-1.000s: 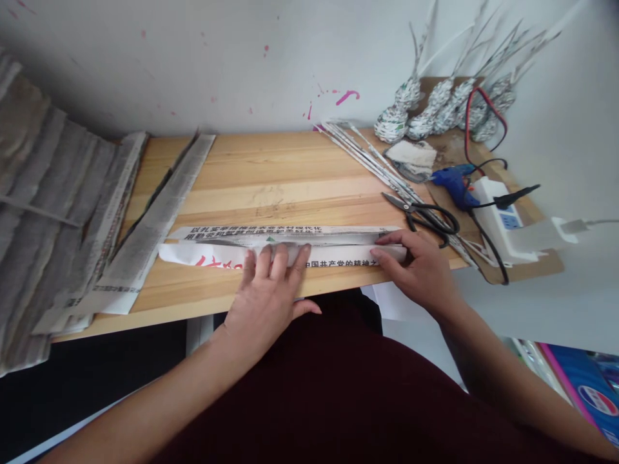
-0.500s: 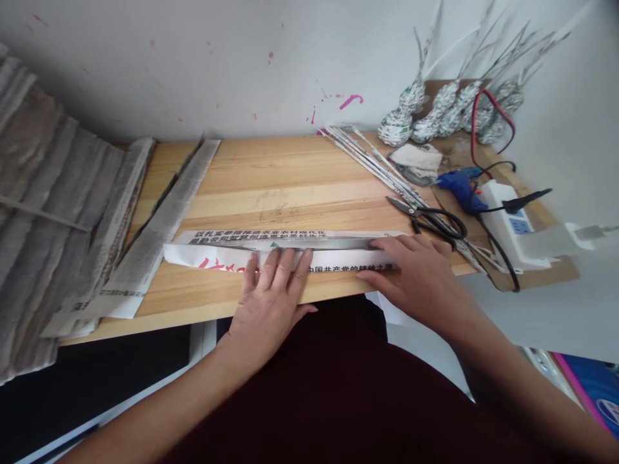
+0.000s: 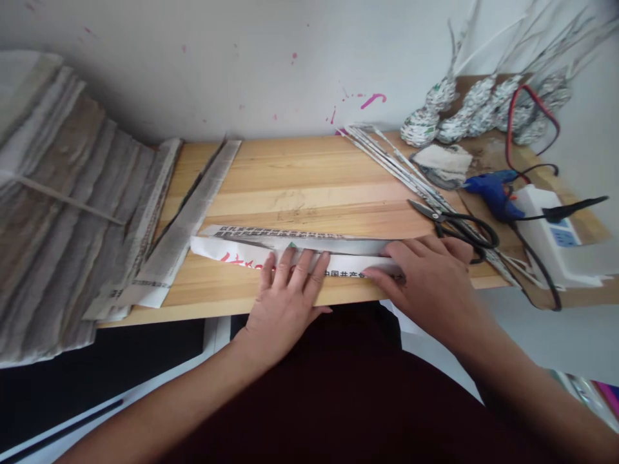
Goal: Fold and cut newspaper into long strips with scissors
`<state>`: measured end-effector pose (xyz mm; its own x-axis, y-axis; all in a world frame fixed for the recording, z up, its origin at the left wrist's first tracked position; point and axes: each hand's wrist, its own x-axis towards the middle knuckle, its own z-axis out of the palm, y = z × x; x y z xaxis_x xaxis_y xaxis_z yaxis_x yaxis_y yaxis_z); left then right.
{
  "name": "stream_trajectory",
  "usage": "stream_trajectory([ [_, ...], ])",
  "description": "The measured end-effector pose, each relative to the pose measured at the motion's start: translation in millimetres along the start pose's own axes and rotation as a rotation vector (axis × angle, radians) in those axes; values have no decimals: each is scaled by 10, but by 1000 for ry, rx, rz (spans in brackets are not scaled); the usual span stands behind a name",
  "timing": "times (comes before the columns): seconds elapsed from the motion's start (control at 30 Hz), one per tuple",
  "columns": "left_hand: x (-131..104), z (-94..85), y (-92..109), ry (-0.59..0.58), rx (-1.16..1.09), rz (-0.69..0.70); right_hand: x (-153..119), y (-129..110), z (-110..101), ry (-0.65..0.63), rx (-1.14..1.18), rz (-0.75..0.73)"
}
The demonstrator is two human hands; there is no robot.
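A long newspaper strip (image 3: 232, 250), folded lengthwise with printed characters on it, lies along the front edge of the wooden tabletop. My left hand (image 3: 287, 283) rests on its middle, fingers spread and stretched out over the near layer. At the strip's right end, my right hand (image 3: 425, 267) pinches the fold, thumb in front and fingers curled over the back. The paper under that hand is hidden. Just behind my right hand lie black-handled scissors (image 3: 457, 225), and beside them a bundle of thin rolled paper sticks (image 3: 396, 164).
Stacked newspaper (image 3: 72, 206) stands on the left, with loose cut strips (image 3: 193, 219) beside it. To the right are a blue glue gun (image 3: 493, 193), a white power strip (image 3: 546, 238), a cloth (image 3: 442, 161) and several woven paper gourds (image 3: 423, 122) against the wall.
The view has swung left, so everything sits farther right. Toward the right, the strip's near layer now covers more of the back layer's print. Both hands stay on the strip.
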<state>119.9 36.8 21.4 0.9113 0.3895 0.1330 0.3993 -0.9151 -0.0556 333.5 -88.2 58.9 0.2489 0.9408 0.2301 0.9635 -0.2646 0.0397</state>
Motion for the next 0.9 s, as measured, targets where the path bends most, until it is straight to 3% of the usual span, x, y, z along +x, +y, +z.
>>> stream_trajectory([
  [0.17,-30,-21,-92,94,-20,19,-12,23,118,18,28,-34],
  [0.47,-305,66,-399,125,20,4,-80,170,336,152,131,-143],
  [0.67,-456,49,-629,139,-168,3,-76,203,379,178,140,-178],
  [0.77,-446,18,-789,225,-350,-13,-71,219,400,218,135,-202],
  [0.9,-384,15,-1008,409,-439,-211,-67,237,431,249,136,-216],
])
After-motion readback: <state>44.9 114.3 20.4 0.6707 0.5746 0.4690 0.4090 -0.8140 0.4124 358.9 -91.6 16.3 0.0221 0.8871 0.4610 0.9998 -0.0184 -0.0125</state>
